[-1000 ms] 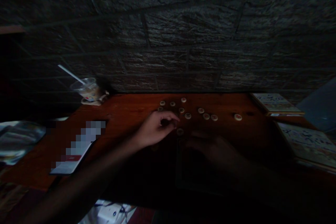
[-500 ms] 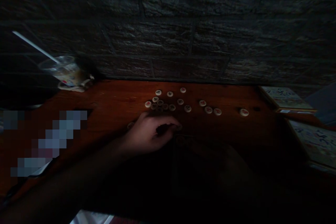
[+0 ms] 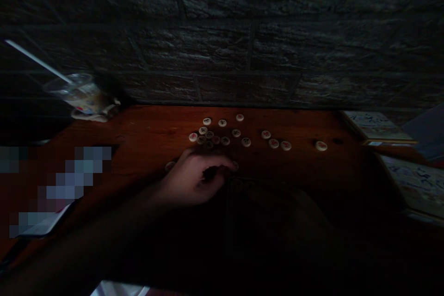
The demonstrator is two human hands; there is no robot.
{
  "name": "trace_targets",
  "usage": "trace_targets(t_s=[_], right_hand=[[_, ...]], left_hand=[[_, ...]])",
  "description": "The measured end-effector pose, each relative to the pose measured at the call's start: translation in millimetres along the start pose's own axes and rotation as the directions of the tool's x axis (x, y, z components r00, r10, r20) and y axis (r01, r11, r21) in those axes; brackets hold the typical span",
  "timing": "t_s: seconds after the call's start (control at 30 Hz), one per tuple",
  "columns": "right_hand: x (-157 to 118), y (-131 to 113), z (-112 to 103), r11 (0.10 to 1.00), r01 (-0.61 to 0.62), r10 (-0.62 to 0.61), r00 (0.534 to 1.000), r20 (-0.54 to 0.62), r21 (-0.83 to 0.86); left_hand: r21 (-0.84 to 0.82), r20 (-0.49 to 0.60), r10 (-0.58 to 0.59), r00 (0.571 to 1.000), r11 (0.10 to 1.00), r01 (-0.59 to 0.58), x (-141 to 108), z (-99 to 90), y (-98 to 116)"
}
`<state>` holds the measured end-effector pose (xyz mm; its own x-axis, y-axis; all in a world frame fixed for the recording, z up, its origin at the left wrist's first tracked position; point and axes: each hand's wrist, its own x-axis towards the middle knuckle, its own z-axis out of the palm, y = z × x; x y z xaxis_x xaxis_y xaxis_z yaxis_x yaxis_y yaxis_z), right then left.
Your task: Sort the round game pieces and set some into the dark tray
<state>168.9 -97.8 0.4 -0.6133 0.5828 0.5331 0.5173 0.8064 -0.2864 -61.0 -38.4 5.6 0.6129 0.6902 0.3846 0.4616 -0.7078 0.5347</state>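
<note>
15+ pcs (image 3: 246, 142), 2 boxes (image 3: 376, 125), 1 cup (image 3: 85, 95) w/ 1 straw (image 3: 40, 62), 1 phone (image 3: 46, 223), 2 hands (image 3: 194, 178)

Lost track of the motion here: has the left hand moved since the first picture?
Yes. Judged against the wall, the left hand has moved away from it, toward the person.

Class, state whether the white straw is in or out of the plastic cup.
In: the straw enters the cup at its rim, its upper part slanting outside.
</note>
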Motion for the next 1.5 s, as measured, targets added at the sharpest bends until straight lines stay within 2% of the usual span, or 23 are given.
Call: trace_targets(t_s=[0.17, 0.37, 0.47, 0.57, 0.7, 0.77, 0.83, 0.93, 1.07, 1.17, 1.27, 1.33, 1.4, 1.5], right_hand=[[1, 0, 0, 0.996, 0.054, -0.053, 0.998, 0.021, -0.068], [2, -1, -1, 0.988, 0.091, -0.095, 0.995, -0.032, -0.121], [3, 0, -8, 0.983, 0.128, -0.135, 0.990, -0.042, -0.131], [3, 8, -17, 0.983, 0.127, -0.134, 0.990, -0.043, -0.136], [4, 39, -24, 0.992, -0.111, 0.100, 0.981, -0.168, -0.055], [4, 57, -25, 0.960, -0.279, 0.281, 0.936, -0.212, 0.039], [5, 73, -24, 0.906, -0.398, 0.422, 0.873, -0.244, 0.143], [7, 87, -19, 0.823, -0.497, 0.557, 0.801, -0.220, 0.276], [7, 91, -13, 0.766, -0.521, 0.613, 0.769, -0.182, 0.377], [8, 91, -11, 0.741, -0.541, 0.637, 0.754, -0.161, 0.397], [8, 93, -12, 0.705, -0.581, 0.675, 0.725, -0.136, 0.406], [8, 94, -12, 0.678, -0.606, 0.702, 0.701, -0.123, 0.415], [8, 95, -12, 0.661, -0.628, 0.720, 0.685, -0.111, 0.411], [6, 97, -11, 0.672, -0.616, 0.706, 0.700, -0.106, 0.412]], left_hand=[[0.004, 0.021, -0.028, 0.999, 1.000, 0.028, 1, -3.0, 4], [-0.030, 0.009, -0.021, 1.000, 0.999, 0.022, 1, -1.1, 1], [-0.054, -0.059, -0.052, 0.997, 0.997, 0.049, 1, -3.3, -4], [-0.053, -0.212, -0.141, 0.967, 0.990, 0.132, 3, -11.8, -10], [-0.057, -0.423, -0.264, 0.867, 0.962, 0.265, 8, -26.2, -21], [-0.058, -0.484, -0.291, 0.825, 0.952, 0.302, 10, -30.9, -26], [-0.051, -0.503, -0.307, 0.808, 0.944, 0.326, 10, -33.3, -29], [-0.034, -0.490, -0.327, 0.808, 0.934, 0.357, 10, -34.6, -34], [0.002, -0.459, -0.338, 0.821, 0.925, 0.381, 11, -37.5, -42], [0.019, -0.374, -0.342, 0.862, 0.926, 0.376, 12, -41.9, -44], [0.014, -0.245, -0.286, 0.927, 0.954, 0.298, 12, -46.7, -37], [-0.004, -0.214, -0.238, 0.947, 0.970, 0.243, 12, -49.2, -30], [-0.021, -0.246, -0.232, 0.941, 0.972, 0.234, 12, -50.4, -25], [-0.034, -0.315, -0.270, 0.910, 0.961, 0.273, 11, -50.2, -26]])
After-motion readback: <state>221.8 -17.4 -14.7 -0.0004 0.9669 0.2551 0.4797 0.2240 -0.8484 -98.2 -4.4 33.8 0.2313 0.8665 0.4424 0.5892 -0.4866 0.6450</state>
